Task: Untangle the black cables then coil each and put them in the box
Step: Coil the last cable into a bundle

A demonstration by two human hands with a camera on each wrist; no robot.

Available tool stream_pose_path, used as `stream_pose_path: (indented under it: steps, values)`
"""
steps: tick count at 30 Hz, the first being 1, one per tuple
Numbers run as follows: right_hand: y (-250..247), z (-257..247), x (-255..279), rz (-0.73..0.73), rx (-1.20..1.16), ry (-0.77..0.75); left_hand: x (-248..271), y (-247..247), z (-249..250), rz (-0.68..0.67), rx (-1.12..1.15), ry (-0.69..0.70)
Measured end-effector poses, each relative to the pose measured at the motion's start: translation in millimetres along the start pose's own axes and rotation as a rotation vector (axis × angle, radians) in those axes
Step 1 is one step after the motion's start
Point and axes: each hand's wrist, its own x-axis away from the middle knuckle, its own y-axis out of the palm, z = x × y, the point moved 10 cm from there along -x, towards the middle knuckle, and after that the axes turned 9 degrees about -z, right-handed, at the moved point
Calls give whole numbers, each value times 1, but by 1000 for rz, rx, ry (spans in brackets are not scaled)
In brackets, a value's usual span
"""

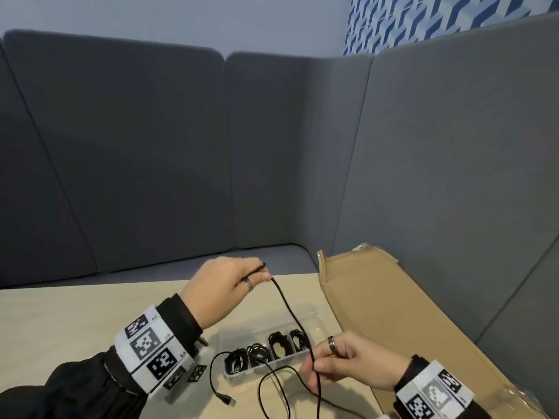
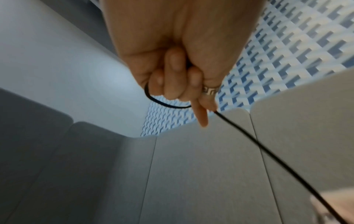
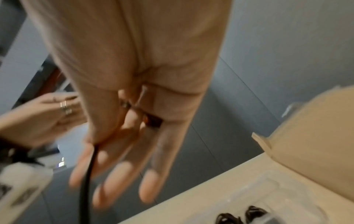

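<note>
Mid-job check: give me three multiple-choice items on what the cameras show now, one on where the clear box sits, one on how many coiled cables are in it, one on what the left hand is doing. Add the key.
1. Where is the clear box?
A. On the table, between the two hands
B. On the grey sofa seat
C. Inside the cardboard carton

2. How many coiled cables lie in the box?
A. One
B. Four
C. Seven

3. What is the left hand doing?
A. Resting flat on the table
B. Gripping one end of the black cable, raised above the table
C. Holding the box lid

Key: 1 A, the head view shows the box on the table below the left hand and beside the right hand. 2 B, four dark coils sit in a row. 3 B, the left wrist view shows its fingers curled round the cable.
</note>
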Motion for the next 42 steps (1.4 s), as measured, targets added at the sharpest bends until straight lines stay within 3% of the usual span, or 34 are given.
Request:
stream_pose_path:
  steps: [3,5,7,10,12,13,16,18,21,24,27,29,32,35,37,39,42]
  values:
    - [-34,2,6,273,117,7,0,-6,-9,24,-54,-81]
    - [-63,-12,19,512,238,0,1,-1,-22,-63,-35,-183]
    - [-86,-34,38,751,248,-65,3,15,-27,-215,251,-220]
    - [-104,-66,61,1028,242,-217,16,45,5,-510,886,-111]
    - [-97,-76,54,1011,224,-256,19,44,36,-582,1312,38]
    - [-89,-75,42,944,171,-261,16,35,47,-525,1505,101]
    - [-38,-55,-4,593,-61,-239,-4,17,35,-131,1777,33]
    - [4,-42,-28,342,-77,-205,-12,13,20,63,1627,1]
    - [32,-12,-39,175,-62,-73,-12,5,0,171,974,-26]
    - [22,4,-27,143,-16,12,-11,14,-19,71,405,-98]
    - [0,-4,-12,139,102,-1,-9,35,-33,-111,49,-203]
    - [-25,-9,-5,267,230,29,-5,50,-34,-248,-62,-240]
    - [-59,-40,11,565,594,5,-1,68,-29,-450,-135,-242]
    - [-69,-72,22,753,682,-145,2,73,-27,-529,-94,-225]
    - [-72,-92,31,880,722,-264,5,76,-20,-588,130,-208]
    - [-75,-109,41,1005,752,-375,12,82,-3,-685,546,-161]
    - [-77,-125,50,1143,702,-504,16,69,36,-734,1060,38]
